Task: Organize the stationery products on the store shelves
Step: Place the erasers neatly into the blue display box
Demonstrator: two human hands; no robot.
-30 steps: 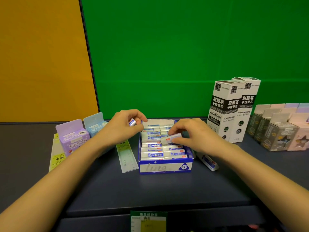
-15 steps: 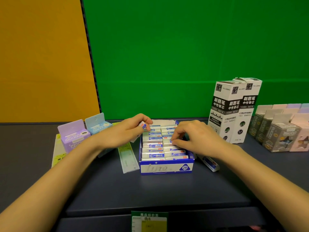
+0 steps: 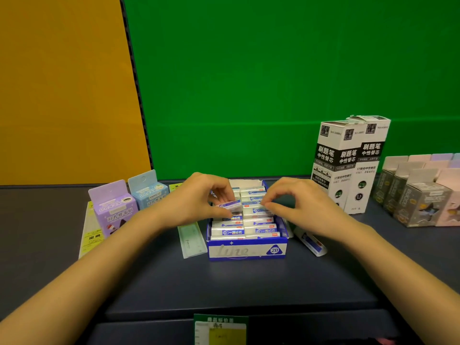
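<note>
A blue and white display box [image 3: 246, 251] marked 2B sits on the dark shelf, packed with two rows of wrapped erasers [image 3: 239, 232]. My left hand [image 3: 191, 200] holds one eraser [image 3: 230, 204] between thumb and fingers, tilted over the left row. My right hand [image 3: 301, 202] hovers over the right row, its fingertips pinching the end of an eraser [image 3: 256, 210] that lies in the box. Another loose eraser [image 3: 312, 241] lies on the shelf just right of the box.
Purple [image 3: 113, 210] and light blue [image 3: 149, 191] sharpener boxes stand at the left, with flat ruler packs [image 3: 191, 241] beside them. Two tall white refill boxes [image 3: 348, 165] stand at the right, then rows of small grey and pink boxes [image 3: 420, 197]. A price tag [image 3: 220, 329] hangs on the front edge.
My left hand has carried its eraser from beside the box to over the left row. My right hand has stayed over the right row, fingers lifted a little.
</note>
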